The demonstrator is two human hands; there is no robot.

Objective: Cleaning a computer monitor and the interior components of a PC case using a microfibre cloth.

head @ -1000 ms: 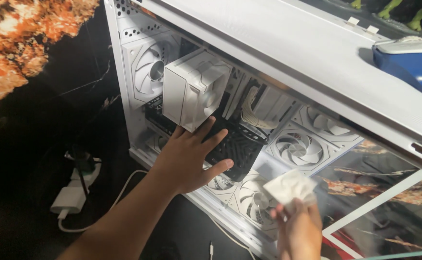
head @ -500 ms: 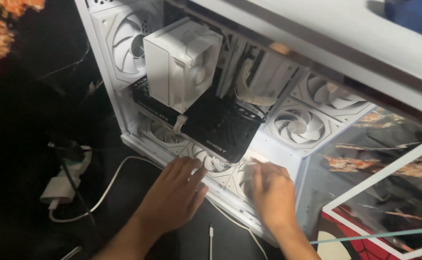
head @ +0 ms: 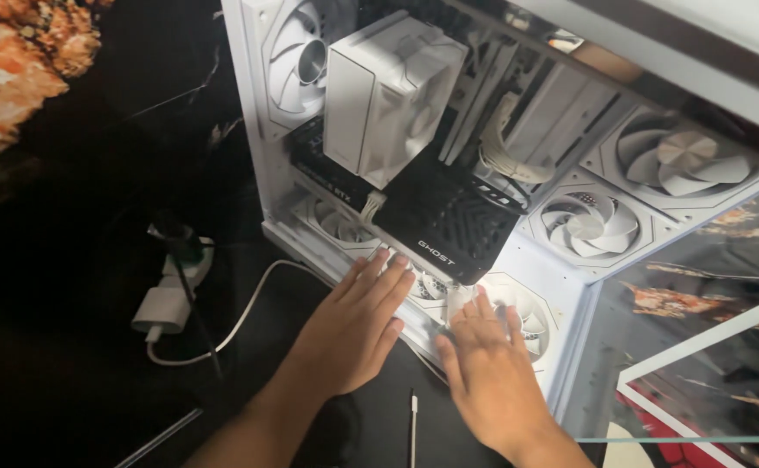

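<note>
An open white computer case (head: pixel 247 130) fills the view, with a white tower cooler (head: pixel 388 95) and a black graphics card (head: pixel 449 221) inside. My left hand (head: pixel 353 329) lies flat, fingers together and stretched out, on the case's lower front edge just under the card. My right hand (head: pixel 488 373) is beside it. It presses a white wipe (head: pixel 458 299) against the bottom fan (head: pixel 531 314); only a corner of the wipe shows under the fingers.
White fans sit at the rear (head: pixel 297 56) and on the side wall (head: pixel 592 225). A white plug adapter (head: pixel 167 303) and its cable (head: pixel 249 305) lie on the dark surface at left. A thin white cable end (head: pixel 413 416) lies between my forearms. A glass panel (head: pixel 700 347) stands at right.
My left hand came off the graphics card and dropped to the case's lower edge. My right hand carried the wipe from the air down onto the bottom fan. The view shifted closer.
</note>
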